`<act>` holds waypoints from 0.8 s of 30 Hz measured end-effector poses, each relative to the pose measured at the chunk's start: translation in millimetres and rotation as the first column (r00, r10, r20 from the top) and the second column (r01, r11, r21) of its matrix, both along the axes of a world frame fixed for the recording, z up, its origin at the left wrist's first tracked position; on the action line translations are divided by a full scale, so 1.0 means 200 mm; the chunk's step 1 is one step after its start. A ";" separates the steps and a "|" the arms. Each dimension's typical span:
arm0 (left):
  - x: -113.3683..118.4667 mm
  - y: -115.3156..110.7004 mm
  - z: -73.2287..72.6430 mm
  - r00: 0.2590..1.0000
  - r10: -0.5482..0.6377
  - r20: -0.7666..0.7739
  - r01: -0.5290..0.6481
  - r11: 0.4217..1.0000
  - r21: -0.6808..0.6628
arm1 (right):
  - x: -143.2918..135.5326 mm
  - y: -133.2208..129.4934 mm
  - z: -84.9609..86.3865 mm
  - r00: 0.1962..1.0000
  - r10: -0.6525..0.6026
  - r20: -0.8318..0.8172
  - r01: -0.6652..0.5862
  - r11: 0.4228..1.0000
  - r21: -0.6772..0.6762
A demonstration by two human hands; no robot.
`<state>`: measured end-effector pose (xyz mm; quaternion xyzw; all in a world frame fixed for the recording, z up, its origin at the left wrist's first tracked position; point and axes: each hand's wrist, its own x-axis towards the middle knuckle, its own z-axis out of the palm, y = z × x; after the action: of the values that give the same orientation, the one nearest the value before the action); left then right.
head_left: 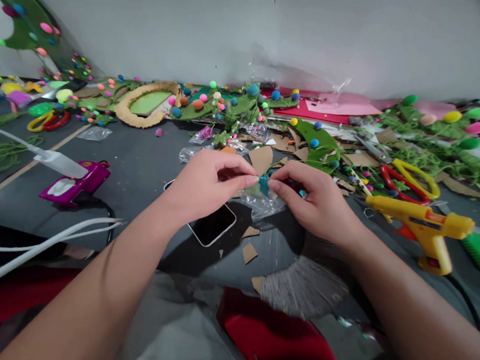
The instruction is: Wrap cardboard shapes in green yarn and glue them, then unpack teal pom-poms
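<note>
Over the middle of the table, my left hand (217, 179) and my right hand (321, 203) come close together, thumbs and forefingers pinched. Between them is a small clear plastic bag (261, 205), its upper edge at the fingertips of both. Something small and teal (264, 183) shows at the bag's top between the fingers; its exact kind is unclear. A phone (214, 226) lies on the table, partly covered by my left hand and wrist. Cardboard scraps (249, 252) are below the bag. The grey bristles of a brush (301, 287) lie under my right forearm.
To the right are a yellow glue gun (429, 229) with a black cord, and scissors (410, 180) with red and yellow handles. A purple power adapter (77, 184) with cables stands at left. Green pieces with pom-poms (233, 104) and a ring-shaped cutout (132, 114) line the wall.
</note>
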<state>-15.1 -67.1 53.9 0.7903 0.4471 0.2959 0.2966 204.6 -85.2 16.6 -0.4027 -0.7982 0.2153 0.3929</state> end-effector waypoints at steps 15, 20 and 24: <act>0.03 -0.01 -0.02 0.997 0.070 0.022 -0.072 0.991 0.117 | -0.01 -0.01 0.00 1.000 0.001 0.008 -0.002 0.993 0.118; 0.03 -0.02 -0.02 0.996 0.080 0.036 -0.084 0.990 0.114 | 0.00 -0.01 0.00 1.000 -0.019 -0.014 0.020 0.994 0.112; 0.06 -0.03 -0.04 0.999 0.052 0.015 -0.053 0.993 0.102 | -0.01 -0.02 -0.01 1.000 0.014 0.002 -0.014 0.994 0.108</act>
<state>-2.5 -73.3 45.8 0.7906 0.4500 0.3312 0.2506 202.7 -88.5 14.6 -0.3753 -0.8118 0.1743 0.4121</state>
